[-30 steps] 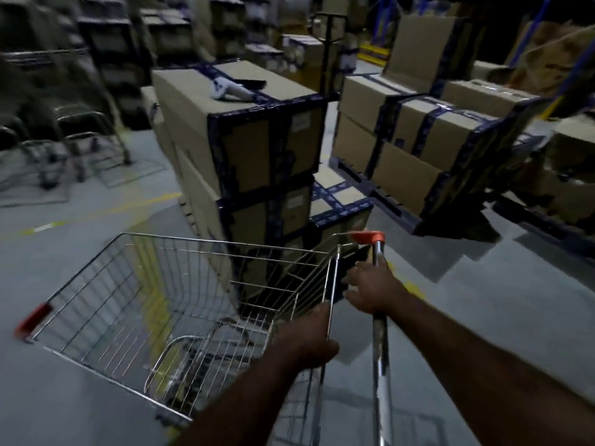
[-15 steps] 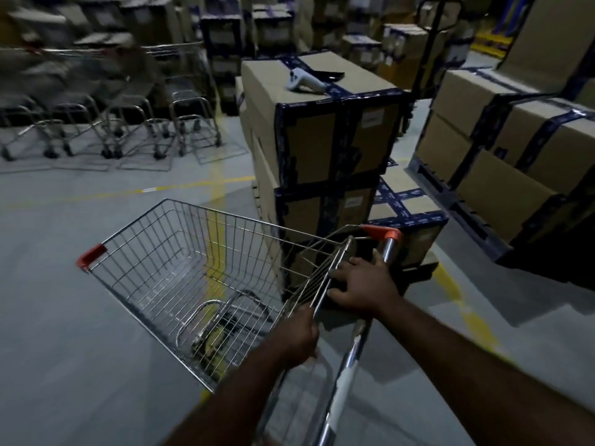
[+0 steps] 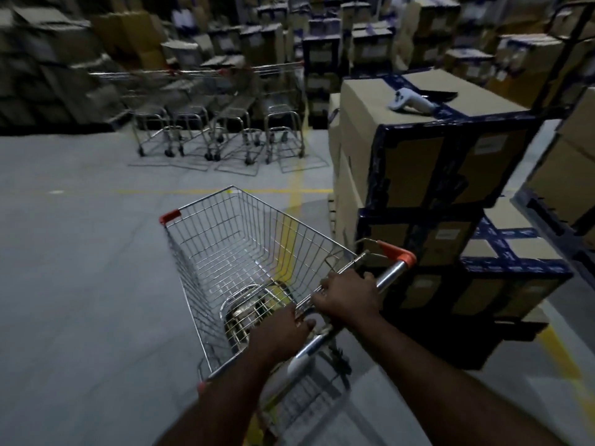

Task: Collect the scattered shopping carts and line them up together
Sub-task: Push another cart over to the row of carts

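Observation:
An empty wire shopping cart (image 3: 231, 252) with orange corner caps stands on the grey floor right in front of me, its nose pointing up and left. My right hand (image 3: 347, 296) grips its metal handle bar near the orange right end. My left hand (image 3: 278, 333) holds the same bar lower down, beside the folded child seat. Farther back, a row of several shopping carts (image 3: 219, 123) stands side by side against stacked boxes, blurred by motion.
A tall stack of taped cardboard boxes (image 3: 418, 162) stands close on the cart's right, with a white handheld controller (image 3: 409, 103) on top. More boxes fill the back wall and the right side. Yellow floor lines (image 3: 294, 194) cross ahead. Open grey floor lies to the left.
The view and the cart have swung left. The row of carts has come from the far left toward the centre, and the box stack has shifted right. Both hands stay on the handle.

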